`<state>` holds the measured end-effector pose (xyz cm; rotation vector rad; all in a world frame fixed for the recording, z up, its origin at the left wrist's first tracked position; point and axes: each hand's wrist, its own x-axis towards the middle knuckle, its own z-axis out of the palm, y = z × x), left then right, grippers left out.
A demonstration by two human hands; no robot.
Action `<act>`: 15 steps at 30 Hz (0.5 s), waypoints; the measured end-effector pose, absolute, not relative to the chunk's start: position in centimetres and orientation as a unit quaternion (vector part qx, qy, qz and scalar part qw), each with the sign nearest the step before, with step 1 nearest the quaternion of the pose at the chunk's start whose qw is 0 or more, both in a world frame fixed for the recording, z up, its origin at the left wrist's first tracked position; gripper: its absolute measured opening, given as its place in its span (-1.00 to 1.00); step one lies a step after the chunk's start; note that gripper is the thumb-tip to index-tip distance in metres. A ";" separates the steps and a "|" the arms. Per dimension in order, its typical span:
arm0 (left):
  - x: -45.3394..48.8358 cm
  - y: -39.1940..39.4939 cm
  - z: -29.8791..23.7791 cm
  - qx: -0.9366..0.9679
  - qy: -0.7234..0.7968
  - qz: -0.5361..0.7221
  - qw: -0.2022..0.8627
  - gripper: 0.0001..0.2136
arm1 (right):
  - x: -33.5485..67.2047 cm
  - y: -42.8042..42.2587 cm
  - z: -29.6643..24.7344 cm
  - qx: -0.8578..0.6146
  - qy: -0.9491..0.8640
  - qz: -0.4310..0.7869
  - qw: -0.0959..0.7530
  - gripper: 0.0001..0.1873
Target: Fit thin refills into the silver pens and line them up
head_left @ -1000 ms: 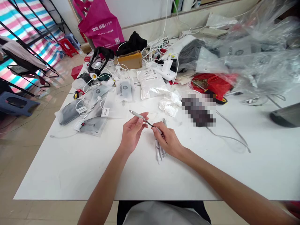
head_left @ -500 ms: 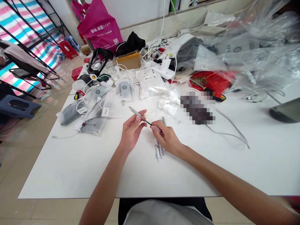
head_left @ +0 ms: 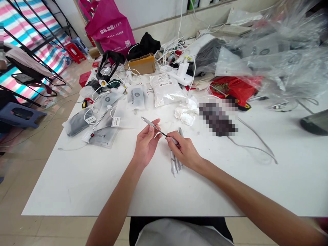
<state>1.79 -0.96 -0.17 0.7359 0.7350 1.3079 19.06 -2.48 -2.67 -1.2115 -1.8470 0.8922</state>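
My left hand (head_left: 146, 143) pinches the grey clicker half of a ballpoint pen (head_left: 148, 121) between thumb and fingers. From that half a thin dark refill (head_left: 162, 133) runs down to the right. My right hand (head_left: 185, 150) is closed around the pen's other grey part (head_left: 175, 141), where the refill meets it; the fingers partly cover this part. Below and behind my right hand lie several more pens (head_left: 174, 164) with clear and grey barrels, close together on the white table (head_left: 102, 184).
Crumpled white tissue (head_left: 187, 112) and a pixelated dark object (head_left: 217, 119) with a grey cable lie beyond my hands. Frosted pouches (head_left: 102, 136) and cables cover the back left. A white parcel bag (head_left: 165, 90) and clear plastic bags (head_left: 276, 61) sit at the back.
The whole view has shifted slightly. Both hands keep nearly the same pose on the pen parts, and the refill still spans the gap between them.
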 end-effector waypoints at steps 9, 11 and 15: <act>2.0 -0.9 -0.3 0.283 0.321 0.587 0.687 -0.76 | 19.0 -2.5 -2.4 -0.476 -0.719 0.352 0.365 -0.77; 2.0 -1.0 -0.3 0.296 0.324 0.583 0.683 -0.75 | 19.0 -2.4 -2.4 -0.478 -0.719 0.348 0.366 -0.77; 2.0 -1.0 -0.3 0.329 0.333 0.575 0.671 -0.75 | 19.0 -2.4 -2.4 -0.478 -0.717 0.347 0.369 -0.76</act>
